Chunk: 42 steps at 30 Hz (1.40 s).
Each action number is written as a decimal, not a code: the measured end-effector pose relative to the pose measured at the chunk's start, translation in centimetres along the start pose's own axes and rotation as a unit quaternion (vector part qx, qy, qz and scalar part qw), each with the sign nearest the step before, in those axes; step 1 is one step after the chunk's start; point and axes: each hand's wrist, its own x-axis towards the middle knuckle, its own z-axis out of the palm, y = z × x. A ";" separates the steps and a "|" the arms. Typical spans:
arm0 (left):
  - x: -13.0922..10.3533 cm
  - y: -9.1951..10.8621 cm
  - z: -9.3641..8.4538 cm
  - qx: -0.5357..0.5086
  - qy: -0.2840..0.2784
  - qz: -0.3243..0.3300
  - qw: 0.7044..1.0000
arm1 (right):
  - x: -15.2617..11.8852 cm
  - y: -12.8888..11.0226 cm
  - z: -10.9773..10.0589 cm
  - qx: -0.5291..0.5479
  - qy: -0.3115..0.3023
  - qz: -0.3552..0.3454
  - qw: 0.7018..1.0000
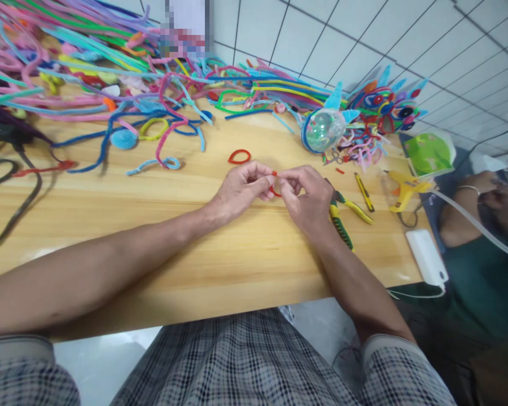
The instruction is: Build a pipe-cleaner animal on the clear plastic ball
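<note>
Over the middle of the wooden table (237, 248), both my hands pinch one short red pipe cleaner (275, 190). It is bent into a small curve, and part of it is hidden by my fingers. My left hand (248, 183) grips it from the left with thumb and fingers closed. From the right, my right hand (307, 194) holds it close to the left fingertips. Just beyond my left hand lies a red pipe cleaner loop (240, 156), shaped like a pointed oval. Yellow-and-green pliers (342, 228) lie beside my right wrist, partly covered by that hand.
Many colored pipe cleaners (110, 67) heap along the back left. A clear ball with blue spikes (324, 129) stands at the back right. Rightward lie a yellow utility knife (364, 192), a yellow glue gun (408, 190) and a white power strip (427, 256). Another person's arm (463, 211) is at far right.
</note>
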 end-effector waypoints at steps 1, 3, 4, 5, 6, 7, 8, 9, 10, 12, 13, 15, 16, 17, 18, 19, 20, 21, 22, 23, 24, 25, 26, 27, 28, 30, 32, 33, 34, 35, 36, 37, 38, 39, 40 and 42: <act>0.0 0.0 0.0 0.003 0.000 -0.002 1.000 | 0.0 0.0 0.0 -0.005 0.000 0.002 1.000; 0.0 0.1 0.0 0.009 0.000 -0.003 1.000 | 0.0 0.1 0.0 -0.015 -0.003 0.006 1.000; -0.1 0.1 0.0 0.010 0.000 -0.002 1.000 | 0.0 0.1 0.1 -0.015 -0.005 0.008 1.000; -0.1 0.1 0.0 0.012 0.000 -0.001 1.000 | -0.1 0.1 0.1 -0.015 -0.006 0.008 1.000; -0.1 0.1 0.0 0.013 0.000 0.001 1.000 | -0.1 0.1 0.1 -0.015 -0.007 0.007 1.000; -0.1 0.1 0.0 0.014 -0.001 0.003 1.000 | -0.1 0.1 0.1 -0.016 -0.006 0.006 1.000; -0.1 0.0 0.0 0.015 -0.002 0.005 1.000 | -0.1 0.1 0.1 -0.019 -0.005 0.003 1.000; -0.1 0.0 0.0 0.016 -0.003 0.007 1.000 | -0.1 0.1 0.1 -0.021 -0.001 -0.002 1.000; -0.1 0.0 0.0 0.014 -0.004 0.009 1.000 | -0.1 0.1 0.1 -0.021 0.005 -0.010 1.000; -0.1 -0.1 0.0 0.008 -0.007 0.016 1.000 | -0.1 0.1 0.1 -0.015 0.015 -0.027 0.999; -0.1 -0.2 0.0 0.005 -0.009 0.019 1.000 | -0.1 0.1 0.1 -0.011 0.019 -0.035 0.999; -0.1 -0.3 -0.1 0.000 -0.014 0.024 1.000 | -0.1 0.1 0.1 -0.011 0.022 -0.045 0.999; -0.1 -0.3 -0.1 -0.001 -0.016 0.027 1.000 | -0.1 0.1 0.1 -0.013 0.023 -0.047 0.999; 0.0 -0.4 -0.1 -0.001 -0.017 0.029 0.999 | -0.1 0.1 0.2 -0.015 0.023 -0.048 0.998; 0.0 -0.4 -0.1 -0.002 -0.017 0.031 0.999 | -0.1 0.2 0.2 -0.016 0.025 -0.050 0.998; 0.0 -0.4 -0.1 -0.002 -0.017 0.032 0.999 | -0.1 0.2 0.2 -0.015 0.027 -0.051 0.998; 0.0 -0.4 -0.1 -0.001 -0.016 0.032 0.999 | -0.1 0.2 0.2 -0.012 0.029 -0.054 0.998; 0.0 -0.5 -0.1 0.001 -0.015 0.031 0.999 | -0.1 0.2 0.3 -0.010 0.031 -0.056 0.998; 0.0 -0.5 -0.1 0.004 -0.014 0.030 0.999 | -0.1 0.1 0.3 -0.009 0.033 -0.058 0.998; 0.0 -0.5 -0.1 0.006 -0.014 0.030 0.999 | -0.1 0.1 0.3 -0.009 0.034 -0.059 0.998; 0.0 -0.5 -0.1 0.008 -0.013 0.030 0.999 | -0.1 0.1 0.3 -0.011 0.034 -0.059 0.998; 0.0 -0.4 -0.1 0.009 -0.013 0.031 0.999 | -0.1 0.1 0.3 -0.013 0.032 -0.057 0.998; 0.0 -0.4 -0.1 0.009 -0.013 0.031 0.999 | -0.2 0.1 0.2 -0.015 0.029 -0.054 0.998; -0.1 -0.4 -0.1 0.010 -0.014 0.031 0.999 | -0.2 0.1 0.2 -0.017 0.025 -0.050 0.998; -0.1 -0.4 -0.1 0.012 -0.016 0.031 0.999 | -0.2 0.1 0.2 -0.021 0.022 -0.046 0.998; -0.1 -0.4 -0.2 0.016 -0.019 0.034 0.999 | -0.3 0.2 0.1 -0.029 0.015 -0.040 0.999; -0.1 -0.4 -0.3 0.020 -0.022 0.039 0.999 | -0.3 0.2 0.1 -0.034 0.011 -0.040 0.999; -0.2 -0.4 -0.3 0.023 -0.024 0.042 0.999 | -0.3 0.2 0.1 -0.035 0.011 -0.043 0.998; -0.2 -0.4 -0.3 0.026 -0.026 0.045 0.998 | -0.3 0.2 0.2 -0.035 0.013 -0.048 0.998; -0.2 -0.4 -0.4 0.030 -0.028 0.048 0.998 | -0.4 0.3 0.2 -0.034 0.016 -0.052 0.998; -0.2 -0.4 -0.4 0.032 -0.031 0.051 0.998 | -0.4 0.3 0.2 -0.034 0.018 -0.057 0.998; -0.2 -0.4 -0.4 0.035 -0.033 0.055 0.997 | -0.4 0.3 0.2 -0.035 0.019 -0.059 0.997; -0.1 -0.5 -0.4 0.036 -0.034 0.057 0.997 | -0.4 0.3 0.2 -0.037 0.018 -0.061 0.997; -0.1 -0.5 -0.5 0.038 -0.035 0.057 0.997 | -0.4 0.3 0.2 -0.039 0.016 -0.061 0.997; -0.1 -0.5 -0.5 0.040 -0.035 0.057 0.997 | -0.5 0.4 0.2 -0.041 0.014 -0.060 0.997; -0.1 -0.5 -0.5 0.044 -0.034 0.052 0.997 | -0.5 0.4 0.2 -0.041 0.009 -0.059 0.997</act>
